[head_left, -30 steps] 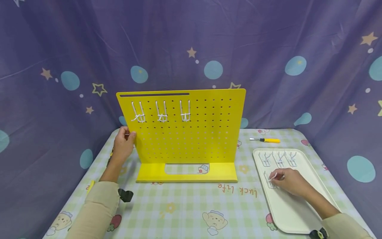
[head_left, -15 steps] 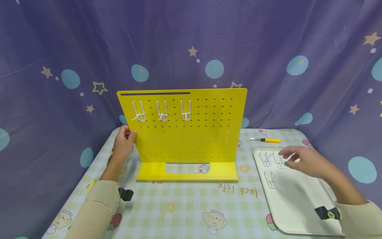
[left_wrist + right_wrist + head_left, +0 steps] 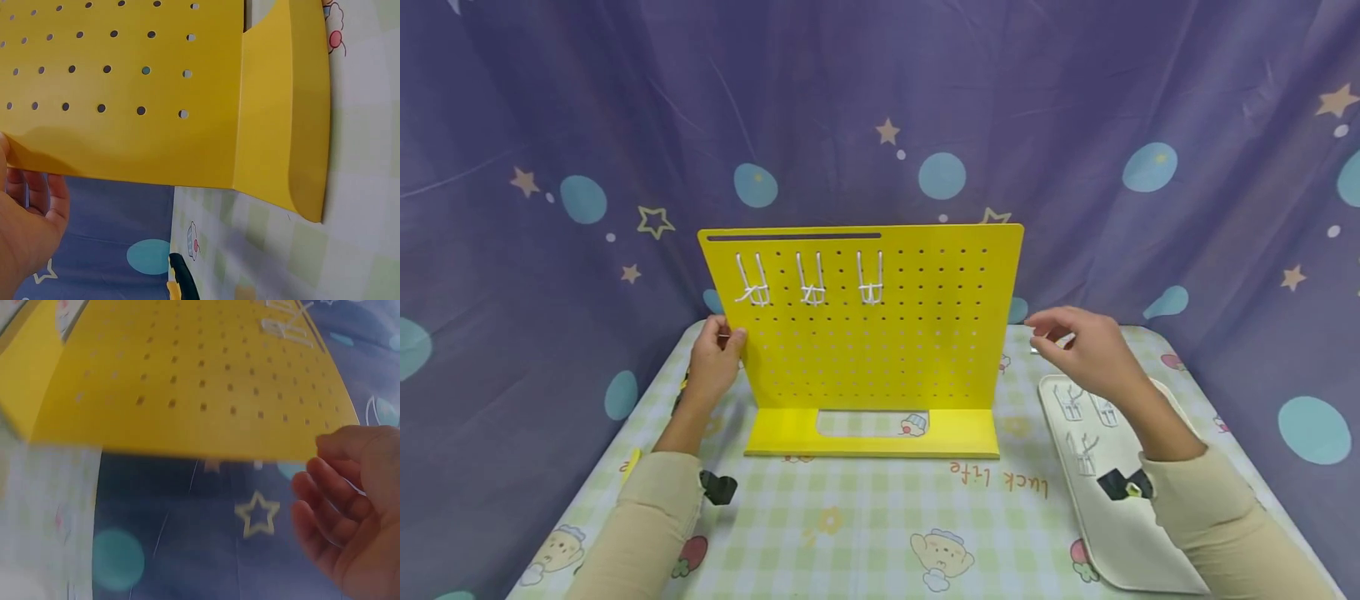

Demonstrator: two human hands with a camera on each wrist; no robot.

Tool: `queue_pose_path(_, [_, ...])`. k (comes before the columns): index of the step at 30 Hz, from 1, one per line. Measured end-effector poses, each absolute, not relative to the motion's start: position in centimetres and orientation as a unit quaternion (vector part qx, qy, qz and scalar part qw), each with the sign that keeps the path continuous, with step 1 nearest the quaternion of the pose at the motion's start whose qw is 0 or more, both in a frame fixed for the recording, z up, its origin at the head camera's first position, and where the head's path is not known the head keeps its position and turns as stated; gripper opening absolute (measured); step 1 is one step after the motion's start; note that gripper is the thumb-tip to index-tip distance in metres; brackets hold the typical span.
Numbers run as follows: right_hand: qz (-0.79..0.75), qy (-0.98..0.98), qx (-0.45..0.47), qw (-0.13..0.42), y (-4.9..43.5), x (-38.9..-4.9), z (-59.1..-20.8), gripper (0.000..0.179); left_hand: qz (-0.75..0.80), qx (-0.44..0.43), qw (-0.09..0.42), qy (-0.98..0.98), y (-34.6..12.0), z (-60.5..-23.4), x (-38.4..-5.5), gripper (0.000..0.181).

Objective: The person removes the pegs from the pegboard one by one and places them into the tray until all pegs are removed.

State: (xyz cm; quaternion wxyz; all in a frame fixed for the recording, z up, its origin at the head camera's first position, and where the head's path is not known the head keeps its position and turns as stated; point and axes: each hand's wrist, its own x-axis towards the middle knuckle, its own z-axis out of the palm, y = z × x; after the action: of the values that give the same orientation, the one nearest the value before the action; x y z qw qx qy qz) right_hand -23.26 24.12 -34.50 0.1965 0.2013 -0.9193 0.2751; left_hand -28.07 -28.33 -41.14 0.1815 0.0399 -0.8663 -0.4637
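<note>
A yellow pegboard (image 3: 850, 358) stands upright on its base on the table. Three white wire hooks (image 3: 812, 283) hang in its upper left part. My left hand (image 3: 715, 360) grips the board's left edge, thumb on the front and fingers behind, also seen in the left wrist view beside the perforated panel (image 3: 125, 137). Off the board's right edge, my right hand (image 3: 1086, 348) is raised with loosely bent fingers and nothing visible in them. In the right wrist view the right hand (image 3: 350, 506) appears close to the board's edge; whether it touches cannot be told.
A cream tray (image 3: 1142, 542) on the right holds more wire hooks (image 3: 1082, 454), partly covered by my right arm. Behind that hand only a screwdriver's metal tip (image 3: 1034, 351) shows. A checked cloth (image 3: 850, 517) covers the table, and a purple curtain (image 3: 820, 100) hangs behind.
My right hand has let go of a hook in the tray, lifted, and moved up and left towards the board's right edge. My left hand keeps its grip on the board.
</note>
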Motion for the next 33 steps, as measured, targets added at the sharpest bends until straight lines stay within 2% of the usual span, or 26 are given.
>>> queue_pose_path(7, [0.332,-0.887,0.213,0.239,19.3,-25.1,-33.8,0.020,-0.466,0.035,0.177,-0.866,-28.5,-41.2,-28.0,0.031])
queue_pose_path(15, [0.368,-0.865,0.240,0.243,14.6,-26.5,-33.4,0.021,-0.465,0.035,0.181,-0.866,-28.5,-41.3,-28.2,0.030])
queue_pose_path(19, [0.361,-0.862,0.250,0.254,12.6,-27.0,-33.4,0.021,-0.467,0.037,0.181,-0.865,-28.5,-41.4,-28.2,0.030])
queue_pose_path(27, [0.330,-0.849,0.269,0.312,8.8,-27.6,-33.4,0.019,-0.469,0.037,0.185,-0.863,-28.3,-41.2,-28.2,0.027])
queue_pose_path(33, [0.319,-0.846,0.271,0.329,6.6,-27.9,-33.2,0.019,-0.466,0.029,0.181,-0.865,-28.4,-41.2,-28.0,0.030])
